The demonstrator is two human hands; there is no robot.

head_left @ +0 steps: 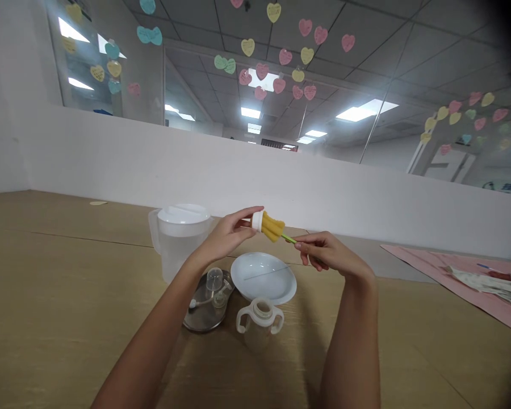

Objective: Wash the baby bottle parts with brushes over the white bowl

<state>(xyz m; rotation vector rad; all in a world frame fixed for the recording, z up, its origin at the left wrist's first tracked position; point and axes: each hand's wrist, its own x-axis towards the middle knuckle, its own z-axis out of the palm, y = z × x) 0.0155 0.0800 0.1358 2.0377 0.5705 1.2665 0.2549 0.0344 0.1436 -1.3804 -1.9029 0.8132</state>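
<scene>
My left hand (227,233) is closed around a small white cap-like part (257,221), held in its fingertips above the table. A yellow sponge brush (272,226) is pushed against that part. My right hand (323,253) pinches the brush's green handle (289,238). Both hands hover over a white bowl (264,277). In front of the bowl stands an open two-handled baby cup (260,321). A metal dish (205,297) to the left holds a clear dome lid and other small clear parts.
A translucent jug (179,238) with a white lid stands behind the metal dish. A pink mat (460,278) with a cloth and small items lies at the right. A white partition wall (111,159) runs along the wooden table's far edge.
</scene>
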